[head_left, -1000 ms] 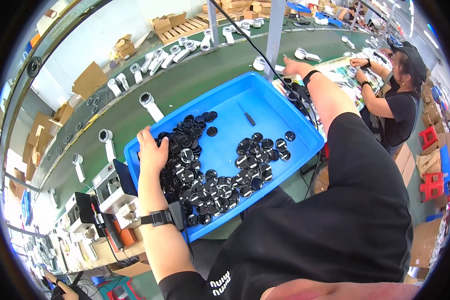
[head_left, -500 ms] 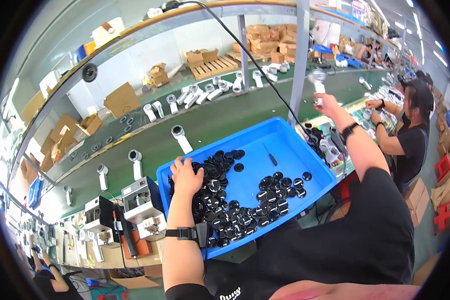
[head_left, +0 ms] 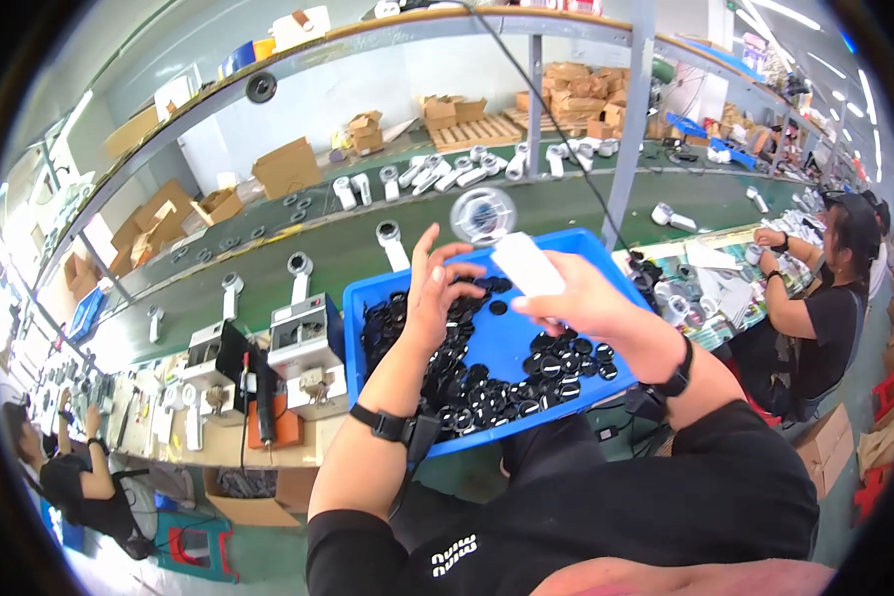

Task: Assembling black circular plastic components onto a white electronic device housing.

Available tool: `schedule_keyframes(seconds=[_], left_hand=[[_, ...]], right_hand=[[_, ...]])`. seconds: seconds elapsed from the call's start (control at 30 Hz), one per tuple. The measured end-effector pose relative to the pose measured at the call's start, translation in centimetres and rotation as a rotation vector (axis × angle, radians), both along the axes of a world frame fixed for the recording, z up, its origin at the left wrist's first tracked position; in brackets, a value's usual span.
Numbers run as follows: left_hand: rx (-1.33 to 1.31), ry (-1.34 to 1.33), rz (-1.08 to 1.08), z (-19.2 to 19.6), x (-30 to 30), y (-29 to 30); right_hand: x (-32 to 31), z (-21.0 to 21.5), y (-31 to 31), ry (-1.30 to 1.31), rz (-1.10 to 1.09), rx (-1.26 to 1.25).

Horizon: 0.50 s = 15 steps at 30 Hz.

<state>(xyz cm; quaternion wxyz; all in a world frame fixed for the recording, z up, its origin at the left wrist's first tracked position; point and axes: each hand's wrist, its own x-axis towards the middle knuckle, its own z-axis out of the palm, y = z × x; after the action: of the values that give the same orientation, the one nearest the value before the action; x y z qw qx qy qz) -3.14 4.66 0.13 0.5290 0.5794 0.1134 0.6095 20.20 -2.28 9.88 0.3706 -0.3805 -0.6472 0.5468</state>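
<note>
The right hand (head_left: pixel 576 298) is gripping a white handheld device (head_left: pixel 512 243) over the blue tray (head_left: pixel 368 298) while the left hand (head_left: pixel 432 288), fingers spread and seemingly empty, is hovering over the black round parts (head_left: pixel 467 382), likely needing to pick one.

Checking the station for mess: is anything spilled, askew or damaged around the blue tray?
Nothing stands out. The black round parts all lie inside the blue tray; the right hand holds a white handheld device, the left hand hovers above them.
</note>
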Motion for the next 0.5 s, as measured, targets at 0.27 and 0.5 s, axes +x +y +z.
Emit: schedule_keyframes(seconds=[0.27,0.5], left_hand=[[0.000,0.340,0.274,-0.5,-1.0,1.5],[-0.083,0.357,0.217,0.0,-2.5,1.9]], right_hand=[[-4.3,-12.0,6.8,-0.121,0.071,0.061],[-4.4,-12.3,7.7,-0.153,0.084,0.021]])
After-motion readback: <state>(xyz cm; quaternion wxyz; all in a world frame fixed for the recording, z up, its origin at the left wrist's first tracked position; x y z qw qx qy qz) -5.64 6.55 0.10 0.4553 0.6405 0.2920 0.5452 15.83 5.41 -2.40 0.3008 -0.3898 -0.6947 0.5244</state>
